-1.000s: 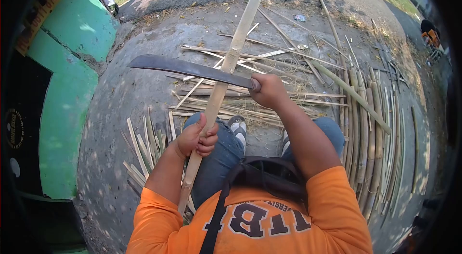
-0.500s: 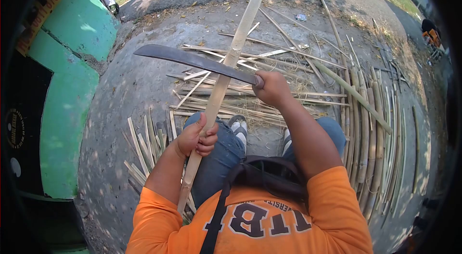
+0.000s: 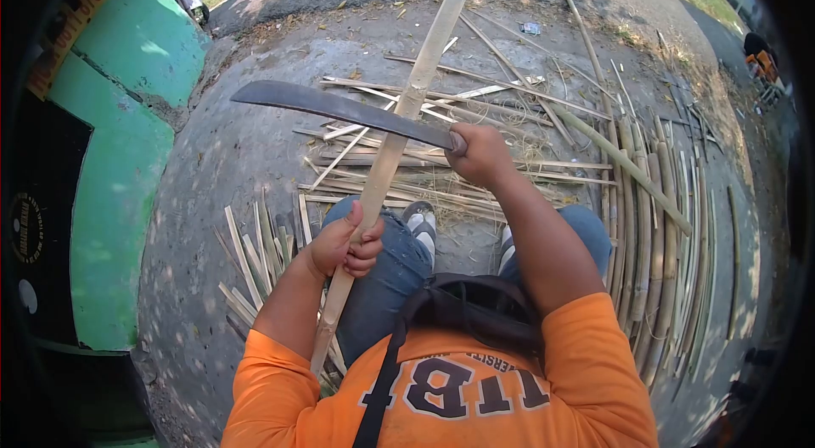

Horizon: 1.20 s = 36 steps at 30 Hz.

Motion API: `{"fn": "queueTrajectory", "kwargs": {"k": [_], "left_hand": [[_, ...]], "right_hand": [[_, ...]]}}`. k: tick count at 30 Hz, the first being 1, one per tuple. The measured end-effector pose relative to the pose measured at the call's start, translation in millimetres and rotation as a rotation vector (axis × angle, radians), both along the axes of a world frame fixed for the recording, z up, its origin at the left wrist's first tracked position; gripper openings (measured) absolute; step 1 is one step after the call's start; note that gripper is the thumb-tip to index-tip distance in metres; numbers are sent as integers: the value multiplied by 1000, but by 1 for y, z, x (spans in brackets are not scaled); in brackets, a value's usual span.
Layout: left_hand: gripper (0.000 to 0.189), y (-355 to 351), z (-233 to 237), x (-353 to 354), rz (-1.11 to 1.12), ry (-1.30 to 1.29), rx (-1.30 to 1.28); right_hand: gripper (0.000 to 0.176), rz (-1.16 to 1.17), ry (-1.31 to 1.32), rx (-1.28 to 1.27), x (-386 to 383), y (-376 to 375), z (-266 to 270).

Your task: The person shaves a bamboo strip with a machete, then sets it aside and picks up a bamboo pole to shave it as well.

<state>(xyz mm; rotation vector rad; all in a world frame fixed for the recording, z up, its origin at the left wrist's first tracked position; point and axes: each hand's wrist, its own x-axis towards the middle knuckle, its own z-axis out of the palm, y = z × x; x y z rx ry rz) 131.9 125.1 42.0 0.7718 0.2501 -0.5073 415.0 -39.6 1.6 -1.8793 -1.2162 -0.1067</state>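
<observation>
The left hand [image 3: 346, 249], fingers closed, grips a bamboo strip [image 3: 386, 168]; the right hand [image 3: 480, 157], fingers wrapped tight, grips a machete [image 3: 340, 111] crossing it. Good control needs a steady strip.

Compared with a second ago, the right hand [image 3: 478, 157] has shifted slightly toward 3 o'clock. The machete [image 3: 340, 111] has turned a little clockwise with it, its tip now higher and pointing more nearly toward 10 o'clock. The blade's crossing over the bamboo strip [image 3: 384, 168] has moved up the strip, toward 1 o'clock. Against half a second ago, though, the tip has slipped back a touch toward 8 o'clock. The strip itself has swung slightly clockwise: its far end has edged toward 2 o'clock, its near end toward 9 o'clock.
</observation>
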Motion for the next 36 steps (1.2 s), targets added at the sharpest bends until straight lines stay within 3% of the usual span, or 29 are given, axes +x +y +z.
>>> {"fn": "queueTrajectory", "kwargs": {"k": [4,11,16,24,36], "left_hand": [[62,2,-4,1,15,16,-91],[63,1,-5,0,23,9,-53],[63,-11,10,1,84,33,137],[27,-17,12,-3,141,-28,299],[33,-24,16,2,193,89,413]], "right_hand": [[10,-46,206,-14,2,-9,9],[11,223,-106,-96,-25,-4,16],[9,133,-60,-279,-19,-15,34],[10,129,-113,-294,-23,-25,39],[8,43,-164,-288,-21,-26,40]]}}
